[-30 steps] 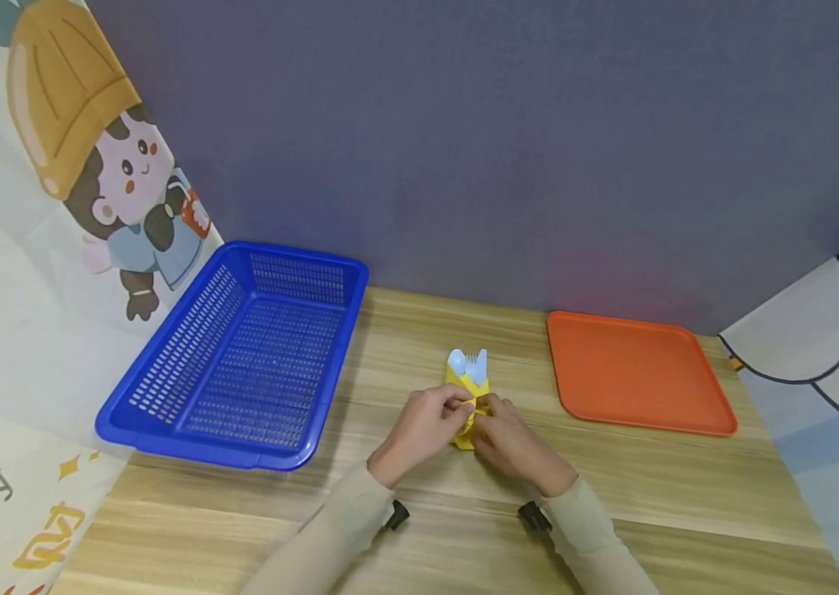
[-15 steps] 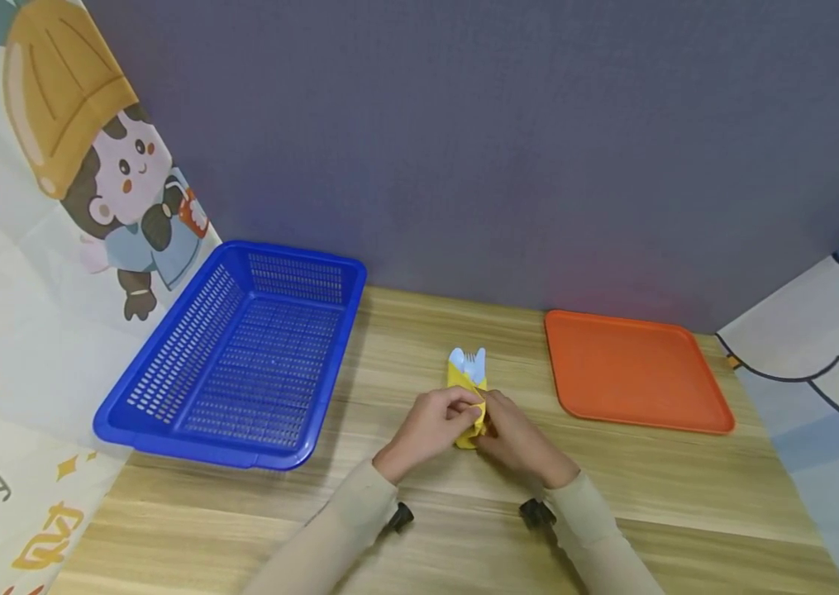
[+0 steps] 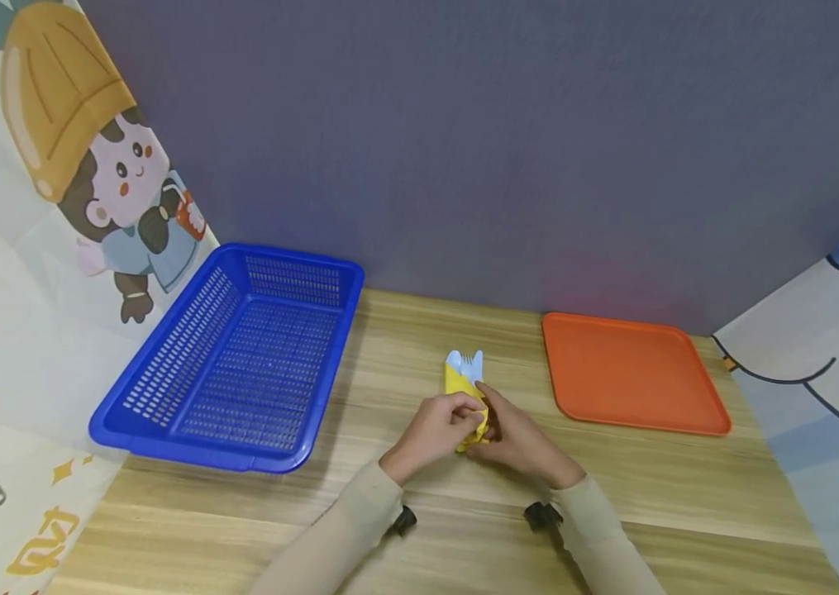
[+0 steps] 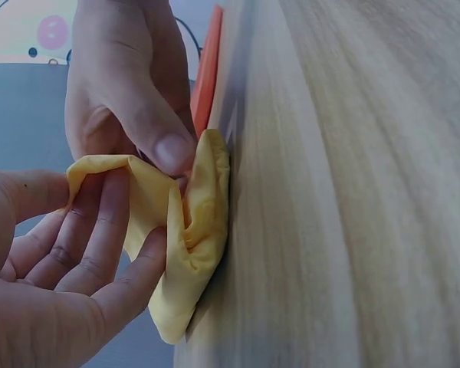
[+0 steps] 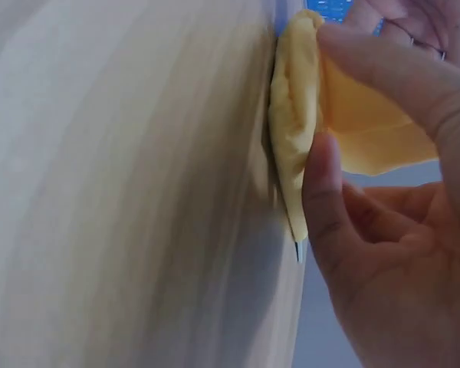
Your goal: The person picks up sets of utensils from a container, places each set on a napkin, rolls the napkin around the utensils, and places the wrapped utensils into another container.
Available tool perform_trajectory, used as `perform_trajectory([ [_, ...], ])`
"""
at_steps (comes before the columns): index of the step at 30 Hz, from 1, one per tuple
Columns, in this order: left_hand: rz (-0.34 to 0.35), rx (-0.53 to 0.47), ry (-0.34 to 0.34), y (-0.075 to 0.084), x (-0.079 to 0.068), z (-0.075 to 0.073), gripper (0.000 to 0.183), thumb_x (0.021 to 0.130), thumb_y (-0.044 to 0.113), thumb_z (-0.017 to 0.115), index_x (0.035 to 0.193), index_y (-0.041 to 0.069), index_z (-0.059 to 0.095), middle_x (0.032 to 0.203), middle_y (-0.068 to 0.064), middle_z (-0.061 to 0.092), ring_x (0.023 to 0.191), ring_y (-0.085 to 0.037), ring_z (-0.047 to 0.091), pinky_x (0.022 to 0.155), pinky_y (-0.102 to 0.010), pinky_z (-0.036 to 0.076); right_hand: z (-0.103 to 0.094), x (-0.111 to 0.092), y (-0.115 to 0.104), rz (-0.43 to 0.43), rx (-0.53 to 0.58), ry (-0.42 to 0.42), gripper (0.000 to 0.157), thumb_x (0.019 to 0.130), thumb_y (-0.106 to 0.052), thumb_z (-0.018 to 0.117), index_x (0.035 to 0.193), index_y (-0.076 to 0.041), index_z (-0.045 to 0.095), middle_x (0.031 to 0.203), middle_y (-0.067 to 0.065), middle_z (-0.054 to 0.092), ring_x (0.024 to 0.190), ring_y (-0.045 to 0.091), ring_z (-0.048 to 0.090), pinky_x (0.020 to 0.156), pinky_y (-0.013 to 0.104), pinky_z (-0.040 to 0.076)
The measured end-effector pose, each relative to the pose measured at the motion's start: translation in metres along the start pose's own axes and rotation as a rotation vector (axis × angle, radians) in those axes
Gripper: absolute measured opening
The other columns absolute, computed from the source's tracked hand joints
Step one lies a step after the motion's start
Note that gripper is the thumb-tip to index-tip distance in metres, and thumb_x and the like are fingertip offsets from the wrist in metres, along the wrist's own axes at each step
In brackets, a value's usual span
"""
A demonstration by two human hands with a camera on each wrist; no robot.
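A yellow cloth napkin (image 3: 458, 382) is folded round a pale blue spoon (image 3: 453, 359), fork (image 3: 467, 364) and knife (image 3: 478, 364), whose ends stick out at the far end. My left hand (image 3: 436, 426) pinches a raised flap of the napkin between thumb and fingers, and in the left wrist view this flap stands up from the rolled part (image 4: 176, 299). On the right side of the bundle, my right hand (image 3: 521, 436) holds the cloth, thumb and index finger set apart along its edge. The bundle lies on the wooden table (image 3: 419, 330); its near part is mostly hidden by my hands.
To the left stands a blue perforated basket (image 3: 240, 463). An orange-red tray (image 3: 635, 376) lies flat at the back right. A grey partition (image 3: 464, 165) rises behind the table, and printed sheets (image 3: 10, 330) hang at both sides.
The left fingers have carried the napkin flap slightly right and nearer. My right hand has spread from close beside the left fingers to a wider hold along the bundle's right edge.
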State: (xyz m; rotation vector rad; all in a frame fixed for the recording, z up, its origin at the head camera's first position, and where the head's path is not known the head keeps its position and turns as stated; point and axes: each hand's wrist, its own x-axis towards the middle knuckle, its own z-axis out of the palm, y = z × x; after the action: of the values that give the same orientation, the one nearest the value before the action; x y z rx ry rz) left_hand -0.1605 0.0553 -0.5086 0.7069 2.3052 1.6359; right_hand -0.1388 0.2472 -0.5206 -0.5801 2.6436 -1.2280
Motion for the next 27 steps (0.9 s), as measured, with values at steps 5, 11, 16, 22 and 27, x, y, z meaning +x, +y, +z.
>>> perform_trajectory([
  [5, -0.01, 0.014, -0.011, -0.002, 0.0, 0.0, 0.011, 0.097, 0.013, 0.067, 0.105, 0.009, 0.074, 0.092, 0.002, 0.072, 0.077, -0.005, 0.064, 0.069, -0.022, 0.054, -0.001, -0.002, 0.001, 0.039, 0.087, -0.02, 0.108, 0.078, -0.021, 0.088, 0.158, -0.002, 0.019, 0.133, 0.007, 0.055, 0.095, 0.014, 0.062, 0.08, 0.031, 0.055],
  [11, -0.021, 0.021, -0.035, -0.003, 0.001, 0.0, 0.016, 0.098, 0.02, 0.067, 0.109, 0.01, 0.072, 0.09, 0.004, 0.072, 0.076, -0.004, 0.065, 0.067, -0.022, 0.054, -0.002, -0.004, 0.002, 0.04, 0.099, -0.023, 0.107, 0.078, -0.023, 0.088, 0.158, -0.003, 0.02, 0.138, 0.008, 0.052, 0.102, 0.019, 0.063, 0.086, 0.037, 0.055],
  [16, -0.044, 0.038, -0.042, -0.001, 0.0, -0.001, 0.023, 0.104, 0.025, 0.056, 0.115, 0.009, 0.068, 0.092, 0.007, 0.072, 0.082, -0.005, 0.067, 0.07, -0.023, 0.053, -0.003, -0.005, 0.004, 0.035, -0.004, 0.004, 0.105, 0.078, -0.033, 0.088, 0.157, -0.005, 0.025, 0.15, 0.013, 0.044, 0.129, 0.027, 0.048, 0.102, 0.051, 0.043],
  [22, -0.094, 0.066, -0.058, -0.001, 0.0, -0.001, 0.032, 0.108, 0.029, 0.045, 0.118, 0.007, 0.066, 0.096, 0.004, 0.072, 0.087, -0.009, 0.067, 0.07, -0.024, 0.051, -0.004, -0.006, 0.009, 0.021, -0.011, 0.051, 0.087, 0.088, -0.031, 0.079, 0.154, -0.002, 0.032, 0.141, 0.017, 0.053, 0.125, 0.032, 0.053, 0.102, 0.053, 0.044],
  [27, -0.12, 0.052, -0.077, -0.001, 0.001, -0.002, 0.033, 0.109, 0.028, 0.042, 0.119, 0.007, 0.064, 0.096, 0.002, 0.072, 0.089, -0.011, 0.069, 0.073, -0.024, 0.053, -0.005, -0.005, 0.011, 0.031, -0.016, 0.113, 0.061, 0.093, -0.02, 0.073, 0.144, 0.001, 0.047, 0.134, 0.021, 0.058, 0.123, 0.036, 0.056, 0.1, 0.053, 0.046],
])
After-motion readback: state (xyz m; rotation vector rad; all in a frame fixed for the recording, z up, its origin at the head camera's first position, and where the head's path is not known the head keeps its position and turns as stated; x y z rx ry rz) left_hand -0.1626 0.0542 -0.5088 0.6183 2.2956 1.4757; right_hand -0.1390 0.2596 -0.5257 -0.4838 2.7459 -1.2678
